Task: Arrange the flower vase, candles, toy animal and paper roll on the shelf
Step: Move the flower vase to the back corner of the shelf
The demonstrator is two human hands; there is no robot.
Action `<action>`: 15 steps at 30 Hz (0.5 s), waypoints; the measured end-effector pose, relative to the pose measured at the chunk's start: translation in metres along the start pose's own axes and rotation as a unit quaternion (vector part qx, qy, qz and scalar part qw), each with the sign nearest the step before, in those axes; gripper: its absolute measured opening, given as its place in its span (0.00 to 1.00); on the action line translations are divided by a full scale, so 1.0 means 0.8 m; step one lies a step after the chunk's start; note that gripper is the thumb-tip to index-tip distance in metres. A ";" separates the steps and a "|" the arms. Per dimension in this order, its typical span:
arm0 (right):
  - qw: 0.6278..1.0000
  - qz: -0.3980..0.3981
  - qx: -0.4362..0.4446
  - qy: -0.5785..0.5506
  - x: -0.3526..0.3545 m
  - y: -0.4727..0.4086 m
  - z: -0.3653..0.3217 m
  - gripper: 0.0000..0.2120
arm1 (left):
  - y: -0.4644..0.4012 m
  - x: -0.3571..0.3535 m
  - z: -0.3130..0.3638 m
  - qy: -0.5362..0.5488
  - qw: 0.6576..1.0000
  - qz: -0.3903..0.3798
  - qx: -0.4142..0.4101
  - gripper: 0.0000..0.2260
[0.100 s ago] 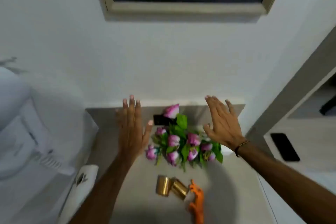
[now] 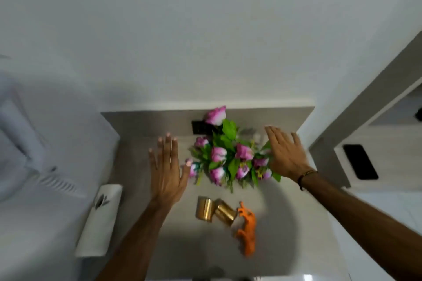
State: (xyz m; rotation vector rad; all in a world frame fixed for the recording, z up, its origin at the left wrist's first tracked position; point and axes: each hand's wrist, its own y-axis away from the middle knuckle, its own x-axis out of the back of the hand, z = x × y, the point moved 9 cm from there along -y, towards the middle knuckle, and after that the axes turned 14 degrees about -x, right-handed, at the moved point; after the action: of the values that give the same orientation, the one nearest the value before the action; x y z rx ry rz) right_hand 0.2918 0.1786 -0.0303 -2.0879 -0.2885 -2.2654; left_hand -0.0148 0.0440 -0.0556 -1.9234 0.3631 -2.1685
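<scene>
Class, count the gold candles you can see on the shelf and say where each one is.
2. One gold candle lies below the flowers; the second is at its right, by the orange toy animal. Others may be hidden under the flowers.

Bare shelf [image 2: 137, 166] left of the flowers [image 2: 230, 157]; candles [image 2: 215, 211] and toy animal [image 2: 247, 228] crowding the front.
</scene>
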 end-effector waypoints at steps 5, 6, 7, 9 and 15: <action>0.992 -0.109 -0.012 0.057 -0.103 -0.005 0.024 0.47 | 0.121 -0.118 -0.012 0.051 0.991 -0.087 0.083 0.31; 0.993 -0.102 -0.008 0.051 -0.103 -0.010 0.024 0.47 | 0.133 -0.130 -0.013 0.042 0.990 -0.105 0.086 0.32; 0.993 -0.105 -0.006 0.049 -0.106 -0.014 0.023 0.48 | 0.147 -0.147 -0.015 0.040 0.985 -0.139 0.097 0.32; 0.994 -0.100 -0.001 0.045 -0.108 -0.023 0.019 0.50 | 0.166 -0.167 -0.013 0.049 0.975 -0.188 0.110 0.33; 0.995 -0.089 -0.004 0.045 -0.109 -0.042 0.022 0.46 | 0.183 -0.183 -0.017 0.037 0.970 -0.211 0.113 0.34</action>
State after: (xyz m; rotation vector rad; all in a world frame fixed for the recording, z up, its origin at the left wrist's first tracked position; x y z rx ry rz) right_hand 0.3115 0.2064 -0.1191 -2.0322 -0.4800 -2.4541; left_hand -0.0108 -0.0463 -0.2423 -1.9268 -0.3019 -2.4113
